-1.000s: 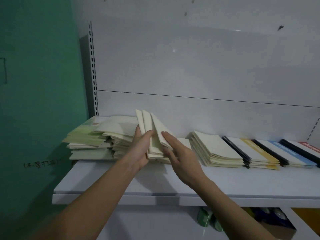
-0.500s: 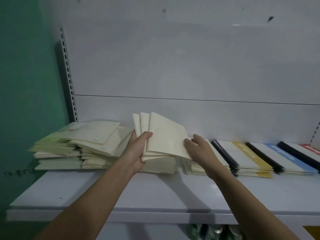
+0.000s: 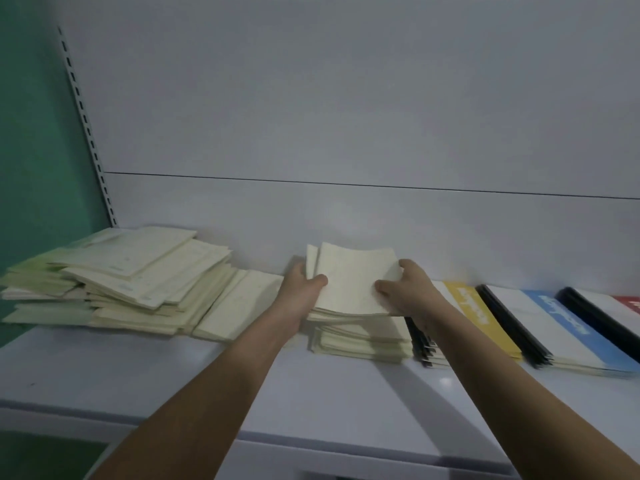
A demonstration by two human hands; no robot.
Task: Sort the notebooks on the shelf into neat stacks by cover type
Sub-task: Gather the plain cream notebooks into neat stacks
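A small bundle of cream notebooks (image 3: 351, 278) is held between both hands just above a neat cream stack (image 3: 363, 337) in the middle of the white shelf (image 3: 242, 386). My left hand (image 3: 303, 282) grips the bundle's left edge, thumb on the top cover. My right hand (image 3: 407, 289) grips its right edge, fingers curled over the corner. A messy heap of cream and pale green notebooks (image 3: 114, 282) spreads over the shelf's left end. One flat cream notebook (image 3: 239, 306) lies between the heap and my left forearm.
To the right lie stacks with a yellow stripe (image 3: 474, 306), a blue stripe (image 3: 561, 317) and a red one (image 3: 628, 301) at the frame edge, each with black spines. A green wall (image 3: 31, 133) borders the left. The white back panel (image 3: 346, 133) rises behind.
The bundle has moved right and tilted down from near upright to almost flat over the middle cream stack. My right hand has taken hold of its right edge. The camera has moved closer.
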